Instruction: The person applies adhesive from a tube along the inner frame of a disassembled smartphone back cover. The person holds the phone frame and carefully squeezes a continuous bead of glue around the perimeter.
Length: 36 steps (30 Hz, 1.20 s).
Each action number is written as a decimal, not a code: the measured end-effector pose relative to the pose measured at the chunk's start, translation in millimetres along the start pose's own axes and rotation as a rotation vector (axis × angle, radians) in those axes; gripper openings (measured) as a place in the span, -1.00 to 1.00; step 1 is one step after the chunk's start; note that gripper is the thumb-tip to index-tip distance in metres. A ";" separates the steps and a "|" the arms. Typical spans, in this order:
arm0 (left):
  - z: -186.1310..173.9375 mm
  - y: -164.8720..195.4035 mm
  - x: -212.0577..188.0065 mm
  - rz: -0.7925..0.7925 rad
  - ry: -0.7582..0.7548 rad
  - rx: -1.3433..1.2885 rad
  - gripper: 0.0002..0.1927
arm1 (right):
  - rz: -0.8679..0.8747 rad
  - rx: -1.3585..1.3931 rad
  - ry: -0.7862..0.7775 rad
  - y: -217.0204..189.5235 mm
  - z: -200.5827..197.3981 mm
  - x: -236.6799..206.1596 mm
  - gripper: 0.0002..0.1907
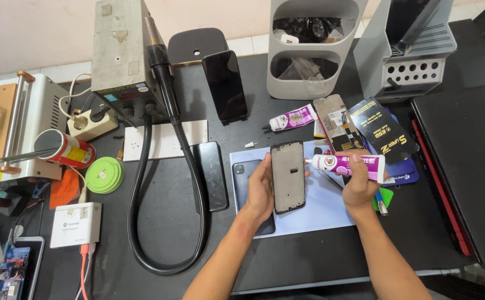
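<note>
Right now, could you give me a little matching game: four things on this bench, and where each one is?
Things:
1. black rectangular phone frame
2. white and purple glue tube
3. round green plastic disc
4. red and yellow can

Places:
A. lying on its side by the silver machine
B. held in the right hand
C. held in the left hand, over the pale blue mat
D. flat on the black table, just right of the can

Pairs: 1-C, 2-B, 3-D, 4-A
</note>
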<state>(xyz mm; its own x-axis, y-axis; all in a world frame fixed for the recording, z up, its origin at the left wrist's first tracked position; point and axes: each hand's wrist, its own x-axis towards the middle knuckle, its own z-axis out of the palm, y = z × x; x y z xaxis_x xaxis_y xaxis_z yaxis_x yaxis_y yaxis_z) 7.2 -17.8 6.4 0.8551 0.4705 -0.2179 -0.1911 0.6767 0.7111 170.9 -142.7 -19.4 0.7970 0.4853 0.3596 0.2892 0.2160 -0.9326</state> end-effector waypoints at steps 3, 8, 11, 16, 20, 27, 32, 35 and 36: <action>0.3 0.5 0.3 -0.018 0.005 -0.032 -0.27 | 0.027 0.022 0.001 -0.3 -0.2 -0.8 -0.64; 0.4 1.5 0.1 -0.018 0.010 -0.031 -0.28 | 0.006 0.019 -0.015 0.3 -0.5 0.7 -0.64; 0.3 1.7 -0.1 0.000 -0.012 -0.043 -0.29 | -0.004 0.010 -0.016 0.2 -0.7 0.5 -0.64; -0.1 1.2 -0.3 -0.007 -0.002 -0.056 -0.29 | 0.019 0.028 -0.017 -0.4 -0.7 0.1 -0.65; 0.5 1.9 0.1 0.006 -0.018 -0.058 -0.30 | 0.007 0.026 -0.030 -0.3 -2.3 0.9 -0.64; 2.0 3.5 -1.3 -0.002 -0.002 -0.042 -0.30 | -0.039 -0.009 -0.038 0.9 -2.8 0.8 -0.63; 2.4 4.0 -1.3 -0.001 -0.009 -0.044 -0.30 | -0.006 0.016 -0.041 1.9 -3.3 0.5 -0.63; 2.2 4.1 -1.1 0.007 -0.017 -0.051 -0.31 | 0.005 0.009 -0.034 2.5 -3.5 0.9 -0.64; 2.3 3.9 -1.2 0.008 -0.019 -0.053 -0.31 | 0.007 0.001 -0.028 2.5 -3.6 0.5 -0.64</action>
<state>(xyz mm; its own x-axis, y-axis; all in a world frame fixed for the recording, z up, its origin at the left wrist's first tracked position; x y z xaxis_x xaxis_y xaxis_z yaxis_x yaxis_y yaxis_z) 6.5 -17.0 10.9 0.8625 0.4652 -0.1993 -0.2226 0.7024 0.6760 173.9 -145.0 -21.7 0.7841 0.5101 0.3536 0.2831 0.2130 -0.9351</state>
